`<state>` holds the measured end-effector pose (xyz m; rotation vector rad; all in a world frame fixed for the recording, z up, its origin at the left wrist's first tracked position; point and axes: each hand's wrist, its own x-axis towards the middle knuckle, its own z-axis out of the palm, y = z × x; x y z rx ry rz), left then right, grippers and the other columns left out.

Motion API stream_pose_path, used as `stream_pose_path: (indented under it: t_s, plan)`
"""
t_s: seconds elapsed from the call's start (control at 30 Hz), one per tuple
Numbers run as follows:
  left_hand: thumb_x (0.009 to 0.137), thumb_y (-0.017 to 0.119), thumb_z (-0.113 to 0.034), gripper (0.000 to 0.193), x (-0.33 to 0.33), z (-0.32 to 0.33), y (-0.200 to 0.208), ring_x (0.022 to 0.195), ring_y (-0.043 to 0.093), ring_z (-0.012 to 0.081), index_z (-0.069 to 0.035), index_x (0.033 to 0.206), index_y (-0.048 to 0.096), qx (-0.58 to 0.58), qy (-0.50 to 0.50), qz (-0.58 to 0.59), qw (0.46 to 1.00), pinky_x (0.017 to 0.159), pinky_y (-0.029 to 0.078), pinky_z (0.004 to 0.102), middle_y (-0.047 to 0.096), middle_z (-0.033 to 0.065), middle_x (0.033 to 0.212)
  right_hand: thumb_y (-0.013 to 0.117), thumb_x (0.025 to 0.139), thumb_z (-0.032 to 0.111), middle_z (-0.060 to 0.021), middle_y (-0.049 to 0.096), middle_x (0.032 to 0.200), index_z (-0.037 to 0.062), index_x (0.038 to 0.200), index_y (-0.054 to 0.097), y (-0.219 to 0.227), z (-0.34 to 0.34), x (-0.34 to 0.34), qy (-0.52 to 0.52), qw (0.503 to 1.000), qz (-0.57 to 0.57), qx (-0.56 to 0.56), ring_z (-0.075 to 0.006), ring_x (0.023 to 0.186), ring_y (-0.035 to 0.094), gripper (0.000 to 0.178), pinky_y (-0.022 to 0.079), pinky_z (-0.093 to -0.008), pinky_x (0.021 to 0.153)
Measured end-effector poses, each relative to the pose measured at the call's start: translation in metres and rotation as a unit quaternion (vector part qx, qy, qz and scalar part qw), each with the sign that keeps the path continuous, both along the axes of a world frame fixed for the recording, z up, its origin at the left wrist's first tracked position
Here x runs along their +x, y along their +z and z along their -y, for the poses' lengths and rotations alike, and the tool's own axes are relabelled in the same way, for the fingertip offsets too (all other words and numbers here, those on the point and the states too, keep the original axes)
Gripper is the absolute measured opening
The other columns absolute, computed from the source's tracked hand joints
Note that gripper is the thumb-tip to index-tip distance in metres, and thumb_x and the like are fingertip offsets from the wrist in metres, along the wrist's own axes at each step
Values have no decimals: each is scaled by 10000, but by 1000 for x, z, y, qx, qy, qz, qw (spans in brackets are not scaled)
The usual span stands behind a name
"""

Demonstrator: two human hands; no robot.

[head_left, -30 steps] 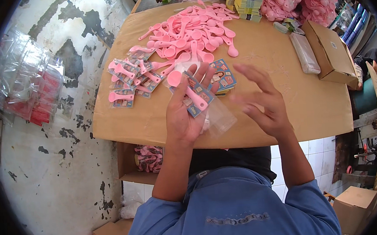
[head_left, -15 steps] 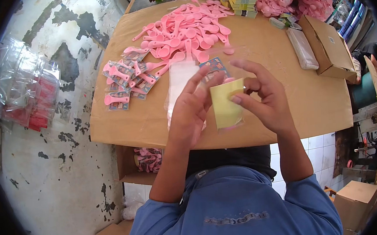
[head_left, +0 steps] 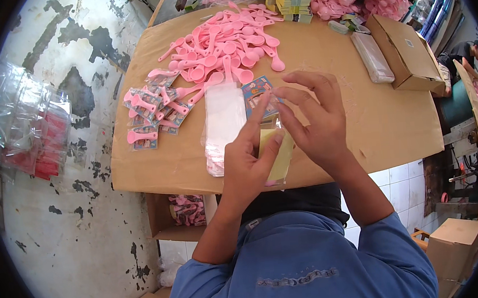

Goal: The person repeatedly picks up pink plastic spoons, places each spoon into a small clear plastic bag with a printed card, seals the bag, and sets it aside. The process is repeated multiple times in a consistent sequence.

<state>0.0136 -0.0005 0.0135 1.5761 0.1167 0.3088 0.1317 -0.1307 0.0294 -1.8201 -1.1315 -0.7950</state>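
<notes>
Yellow-backed card packet (head_left: 281, 169), right of the translucent bag stack (head_left: 225, 119), is gripped by the left hand (head_left: 249, 158); the right hand (head_left: 321, 122) curls above, its pinch unclear. Loosened left-thumb pressure could let it slip.

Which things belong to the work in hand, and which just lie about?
Belong to the work:
yellow-backed packet, in the left hand
loose pink spoons
packed pink spoons
stacked clear bags
blue cards

Seemingly just lying about:
tabletop cardboard box
lower-right cardboard box
</notes>
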Motion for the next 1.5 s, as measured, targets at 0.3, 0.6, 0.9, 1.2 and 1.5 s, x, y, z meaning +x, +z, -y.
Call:
stream_pose_path:
  t_s: [0.3, 0.6, 0.9, 1.2, 1.5]
  plan:
    - [981, 592, 24, 639, -1, 3, 3, 1074, 618, 81, 48, 1565, 336, 107, -29, -30, 993, 906, 487, 224, 618, 153, 1376, 772, 766, 46, -49, 692, 1116, 74, 980, 714, 4, 6, 4, -25, 999, 32, -13, -282, 1044, 608, 224, 466, -416, 878]
    - [1019, 611, -99, 531, 0, 7, 7, 944, 705, 125, 50, 1486, 408, -39, -48, -36, 997, 788, 578, 254, 730, 175, 1174, 644, 868, -32, -111, 689, 1059, 41, 951, 612, 3, 25, 39, 63, 932, -249, 255, -208, 934, 647, 115, 504, -350, 875]
    - [1014, 643, -128, 258, 11, 1, -15, 982, 683, 124, 21, 1220, 602, -166, 34, 58, 984, 777, 586, 258, 705, 155, 1191, 580, 942, -10, -26, 644, 931, 46, 990, 640, -6, 51, 15, 250, 780, -550, 163, -67, 752, 559, 95, 456, -230, 698]
    - [993, 666, -95, 274, 13, -6, -13, 942, 703, 139, 41, 1231, 659, -157, 45, 60, 985, 825, 583, 289, 737, 133, 1071, 707, 976, 124, 7, 676, 915, 12, 1116, 701, -27, 24, 4, 249, 797, -543, 85, -47, 825, 602, 179, 490, -227, 763]
    - [971, 660, -29, 117, 4, -15, -17, 866, 704, 134, 40, 1060, 692, -133, 46, 86, 986, 775, 580, 284, 746, 111, 952, 662, 969, 15, -19, 671, 934, 17, 1018, 720, -16, 32, 1, 308, 781, -532, 110, -81, 894, 617, 76, 488, -254, 797]
